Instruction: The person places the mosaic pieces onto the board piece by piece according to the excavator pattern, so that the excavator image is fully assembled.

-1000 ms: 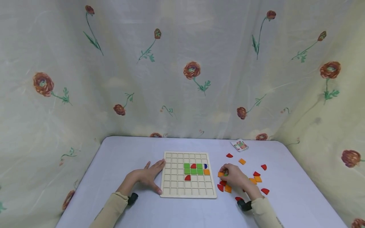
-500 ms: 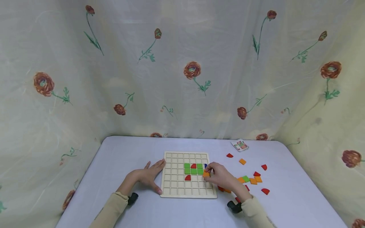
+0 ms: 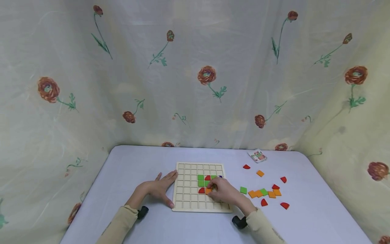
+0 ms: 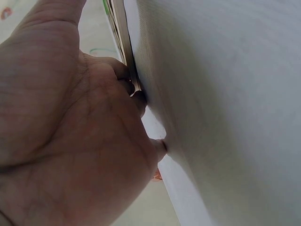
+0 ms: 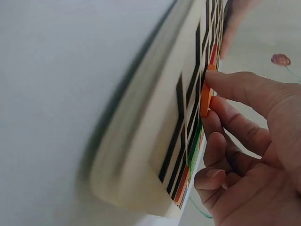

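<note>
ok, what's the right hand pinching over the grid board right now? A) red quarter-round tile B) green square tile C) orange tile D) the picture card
C: the right hand pinches an orange tile between thumb and fingertip, holding it against the grid board next to the red quarter-round piece; the head view shows the orange tile at the fingertips too.

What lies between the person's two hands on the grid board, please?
In the head view, only empty cells of the wooden grid board separate the left hand from the right hand.
</note>
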A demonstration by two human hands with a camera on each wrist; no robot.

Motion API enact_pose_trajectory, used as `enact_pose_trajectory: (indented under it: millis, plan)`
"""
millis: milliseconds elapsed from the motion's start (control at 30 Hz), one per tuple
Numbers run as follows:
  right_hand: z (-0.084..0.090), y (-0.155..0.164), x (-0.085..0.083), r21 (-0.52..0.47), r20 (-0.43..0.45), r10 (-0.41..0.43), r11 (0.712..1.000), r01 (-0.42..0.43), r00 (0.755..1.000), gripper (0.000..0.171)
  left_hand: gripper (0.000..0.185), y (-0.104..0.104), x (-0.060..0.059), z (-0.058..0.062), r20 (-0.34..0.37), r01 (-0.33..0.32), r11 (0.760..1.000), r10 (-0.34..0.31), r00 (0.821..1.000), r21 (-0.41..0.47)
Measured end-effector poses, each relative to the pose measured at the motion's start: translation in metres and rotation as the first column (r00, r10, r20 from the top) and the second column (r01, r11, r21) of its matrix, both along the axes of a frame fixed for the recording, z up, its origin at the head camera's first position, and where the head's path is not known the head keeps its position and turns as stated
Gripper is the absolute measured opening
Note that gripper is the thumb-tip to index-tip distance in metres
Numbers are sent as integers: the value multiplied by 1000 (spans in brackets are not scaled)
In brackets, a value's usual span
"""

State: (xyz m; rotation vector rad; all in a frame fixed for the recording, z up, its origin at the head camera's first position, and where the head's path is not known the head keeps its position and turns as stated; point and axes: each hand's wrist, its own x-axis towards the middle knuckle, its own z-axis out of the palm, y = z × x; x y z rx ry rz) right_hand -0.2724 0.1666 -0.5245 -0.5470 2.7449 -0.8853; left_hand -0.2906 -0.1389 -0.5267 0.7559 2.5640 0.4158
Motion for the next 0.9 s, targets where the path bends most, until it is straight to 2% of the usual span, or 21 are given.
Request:
enact_pose_trajectory:
  millis: [300,500,667,767,900]
  plan:
    - [0,2,-7,-2,-16,18,1000,-18,1000,15,128,1,0,1,5,-6,1000,6,1000,-3]
    - [1,2,-7,10,-34,54,998,-54,998,12,128,1,0,1,4,-2,1000,2,1000,-8]
    - [3,1,-5,33,-60,44,999,-42,997,14,128,1,0,2,5,-7,1000,7,1000,-8]
    - [4,5,-4,4,-59,9,1000,-9,998,18,128,1,0,2,4,-8,1000,8,1000,-1]
    - [9,21,-4,-69,-32,-89,994,87,995,23,129,1,0,0,-1,-7,1000,7,1000,2]
